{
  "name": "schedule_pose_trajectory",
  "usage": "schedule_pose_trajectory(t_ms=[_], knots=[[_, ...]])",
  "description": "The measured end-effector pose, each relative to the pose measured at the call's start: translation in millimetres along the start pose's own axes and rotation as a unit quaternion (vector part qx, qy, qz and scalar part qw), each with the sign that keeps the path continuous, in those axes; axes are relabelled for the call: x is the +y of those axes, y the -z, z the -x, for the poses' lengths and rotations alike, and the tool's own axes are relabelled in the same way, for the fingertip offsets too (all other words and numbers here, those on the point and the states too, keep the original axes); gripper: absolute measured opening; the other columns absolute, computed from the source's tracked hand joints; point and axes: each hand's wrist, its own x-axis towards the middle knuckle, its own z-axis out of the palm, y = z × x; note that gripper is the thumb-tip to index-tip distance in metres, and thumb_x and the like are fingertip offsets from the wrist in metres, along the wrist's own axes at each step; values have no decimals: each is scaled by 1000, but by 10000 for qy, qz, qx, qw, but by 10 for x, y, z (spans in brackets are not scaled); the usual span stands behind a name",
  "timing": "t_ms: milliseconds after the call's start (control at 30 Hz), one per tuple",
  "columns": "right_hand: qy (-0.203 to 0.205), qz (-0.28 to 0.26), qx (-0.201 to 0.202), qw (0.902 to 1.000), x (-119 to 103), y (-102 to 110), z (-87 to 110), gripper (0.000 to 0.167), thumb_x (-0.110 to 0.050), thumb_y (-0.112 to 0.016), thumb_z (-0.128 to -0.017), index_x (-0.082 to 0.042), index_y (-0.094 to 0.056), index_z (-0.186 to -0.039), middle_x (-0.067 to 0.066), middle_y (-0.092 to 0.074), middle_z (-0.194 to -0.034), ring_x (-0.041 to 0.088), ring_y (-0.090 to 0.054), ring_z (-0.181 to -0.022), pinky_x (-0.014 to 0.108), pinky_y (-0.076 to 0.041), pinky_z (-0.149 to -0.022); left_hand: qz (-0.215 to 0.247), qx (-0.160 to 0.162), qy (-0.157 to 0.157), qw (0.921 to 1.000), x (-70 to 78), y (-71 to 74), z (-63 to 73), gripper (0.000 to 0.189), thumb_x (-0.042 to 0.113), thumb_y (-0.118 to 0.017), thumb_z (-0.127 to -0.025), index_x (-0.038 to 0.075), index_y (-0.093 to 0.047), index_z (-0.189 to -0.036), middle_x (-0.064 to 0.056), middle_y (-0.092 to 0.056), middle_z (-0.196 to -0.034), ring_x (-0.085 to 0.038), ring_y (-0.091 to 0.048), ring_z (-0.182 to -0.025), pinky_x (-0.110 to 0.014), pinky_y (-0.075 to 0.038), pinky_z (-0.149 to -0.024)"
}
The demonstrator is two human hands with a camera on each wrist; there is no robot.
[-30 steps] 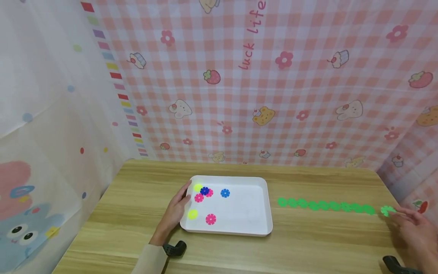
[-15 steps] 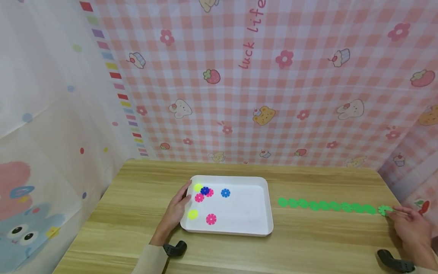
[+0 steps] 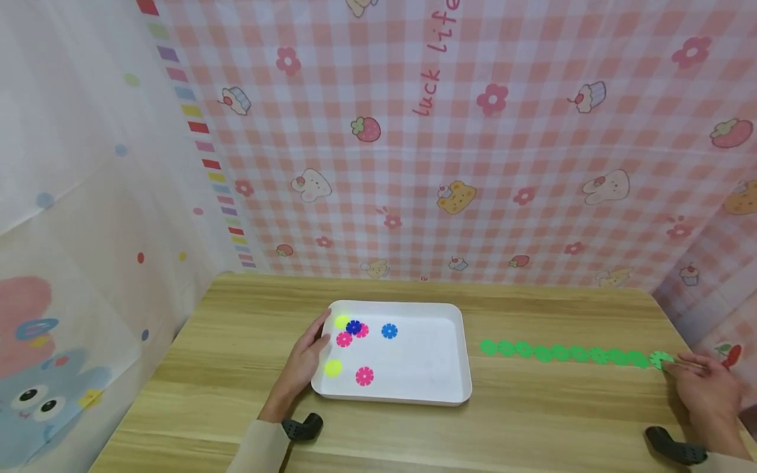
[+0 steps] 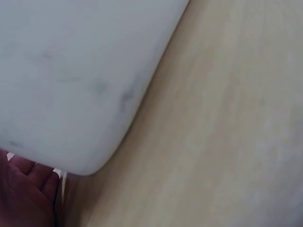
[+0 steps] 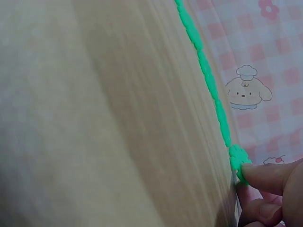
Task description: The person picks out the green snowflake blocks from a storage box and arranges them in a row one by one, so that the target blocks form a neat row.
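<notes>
In the head view, my right hand (image 3: 706,391) pinches a green notched snowflake disc (image 3: 659,360) between thumb and fingers. This disc stands right at the right end of a row of green snowflake discs (image 3: 558,353) along the tabletop. From the right wrist, the thumb presses on the pinched disc (image 5: 239,158), and the row runs away beyond it in a thin line. My left hand (image 3: 304,358) holds the left side of a white tray (image 3: 408,398), thumb at its rim. Curled fingers (image 4: 35,177) show beside the tray corner (image 4: 90,156) in the left wrist view.
Inside the tray lie yellow discs (image 3: 334,368), pink discs (image 3: 364,376), a dark blue disc (image 3: 353,327) and a lighter blue disc (image 3: 389,331). The wooden table (image 3: 532,420) ends at a pink checked cloth (image 3: 414,217) behind. Black wrist devices (image 3: 303,428) sit on both wrists.
My right hand has moved left with the green disc, closing the gap to the row's right end. The left hand and the tray have stayed in place.
</notes>
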Motion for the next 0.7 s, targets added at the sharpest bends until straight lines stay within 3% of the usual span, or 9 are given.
schedule_pose_trajectory(t_ms=[233,400,700], knots=[[211,325,46,9992,2,-13,2,25,-13,-61,-92,6,-56,-107,-44,-31,-47,-19,-36,-47,12,-35,-47,-26,48,-15,10000,18,-4,19,50,14,-34,-107,18,-29,-157,-5,-18,-165,-22,-11,-153,-45,-9,-124],[377,420,102,9984,4,-20,9,25,-11,-62,-91,7,-58,-107,-45,-30,-48,-20,-36,-46,9,-34,-48,-18,59,52,10000,28,-13,11,50,14,-34,-108,18,-28,-157,-5,-17,-166,-22,-11,-153,-45,-9,-124],[183,529,153,9983,30,-12,18,27,-13,-61,-91,7,-58,-109,-43,-29,-48,-18,-34,-45,10,-33,-47,22,-7,155,9999,36,-33,33,51,16,-34,-107,19,-27,-158,-4,-16,-166,-23,-9,-153,-46,-7,-124]])
